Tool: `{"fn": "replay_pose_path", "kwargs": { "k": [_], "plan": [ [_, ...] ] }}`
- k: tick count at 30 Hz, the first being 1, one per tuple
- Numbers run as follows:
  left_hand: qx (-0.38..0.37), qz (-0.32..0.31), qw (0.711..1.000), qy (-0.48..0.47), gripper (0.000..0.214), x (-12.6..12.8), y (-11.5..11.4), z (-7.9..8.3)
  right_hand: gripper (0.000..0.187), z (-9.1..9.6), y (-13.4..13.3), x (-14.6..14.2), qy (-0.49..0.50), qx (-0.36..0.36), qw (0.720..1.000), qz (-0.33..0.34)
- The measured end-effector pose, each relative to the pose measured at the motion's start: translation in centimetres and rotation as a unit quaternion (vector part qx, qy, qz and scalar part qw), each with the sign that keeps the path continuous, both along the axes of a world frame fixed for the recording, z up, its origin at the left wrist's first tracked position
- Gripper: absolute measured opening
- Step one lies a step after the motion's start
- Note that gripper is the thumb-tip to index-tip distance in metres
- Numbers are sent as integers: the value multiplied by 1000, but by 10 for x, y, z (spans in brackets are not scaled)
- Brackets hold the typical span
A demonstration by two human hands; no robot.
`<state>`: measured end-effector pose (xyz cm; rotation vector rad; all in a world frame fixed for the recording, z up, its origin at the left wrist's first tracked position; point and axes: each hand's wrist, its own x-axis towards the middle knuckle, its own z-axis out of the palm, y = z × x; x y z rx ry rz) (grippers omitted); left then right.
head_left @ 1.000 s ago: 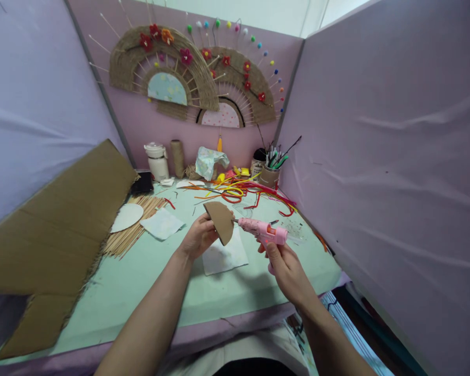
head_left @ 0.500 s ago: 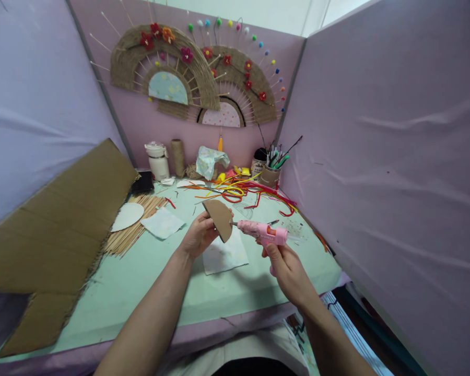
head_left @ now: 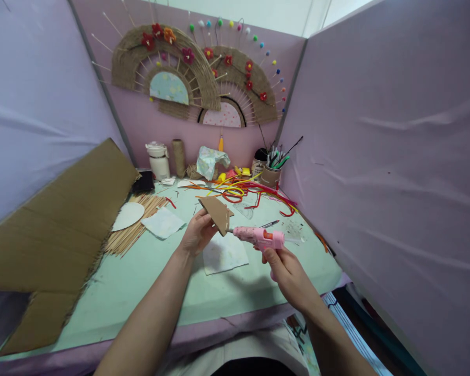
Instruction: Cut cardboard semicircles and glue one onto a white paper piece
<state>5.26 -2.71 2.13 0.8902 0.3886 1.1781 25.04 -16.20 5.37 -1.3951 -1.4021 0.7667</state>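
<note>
My left hand (head_left: 198, 233) grips a small half-round piece of brown cardboard (head_left: 216, 210) by its left side, holding it tilted above the table. A pink hot glue gun (head_left: 258, 237) is in my right hand (head_left: 288, 269), its fingers wrapped round the handle. The gun's metal nozzle meets the lower right edge of the cardboard; whether it touches I cannot tell exactly. Below the cardboard a pale square of cloth (head_left: 225, 256) lies flat on the table, and a second pale piece of cloth (head_left: 163, 223) rests to the left.
Thin wooden sticks (head_left: 127, 237) with a white oval (head_left: 128, 216) on them lie left, beside a large cardboard sheet (head_left: 62, 235). Coloured pipe cleaners (head_left: 250, 189), scissors, a white jar (head_left: 157, 162) and a tool pot (head_left: 270, 176) stand or lie at the back. Fabric walls enclose the table.
The glue gun has shifted slightly left and down along the cardboard's curved edge. My left hand has turned the cardboard a little, and it now appears narrower.
</note>
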Motion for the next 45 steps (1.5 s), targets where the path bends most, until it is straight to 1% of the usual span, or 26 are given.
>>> {"fn": "replay_pose_path", "kwargs": {
  "k": [4,8,12,15,18,22,25,33,41,45],
  "plan": [
    [3,0,1000,9,46,0,1,0,47,0,-2,2,-18,-23,999,29],
    [1,-21,999,31,41,0,2,-3,53,1,-4,1,1,-33,999,41],
    [-3,-58,997,58,41,-1,1,-7,60,3,-3,-1,35,-28,998,38],
    [1,-86,994,71,44,-3,0,-10,60,5,-3,-2,42,-23,998,40],
    [-1,-96,992,82,47,-3,0,-13,59,5,-3,-3,49,-22,998,42],
    [1,-116,990,84,53,-2,0,-17,59,1,-4,-3,55,-18,998,30],
    [6,-132,987,90,54,-2,0,-18,59,-2,-3,-3,54,-16,998,21],
    [9,-134,986,103,52,-1,-1,-17,58,-4,-3,-2,39,-34,999,14],
    [10,-126,988,86,48,-1,-1,-15,54,-6,-4,-1,34,-45,998,17],
    [13,-107,990,96,45,-3,-1,-12,53,-6,-3,1,16,-40,999,23]
  ]
}}
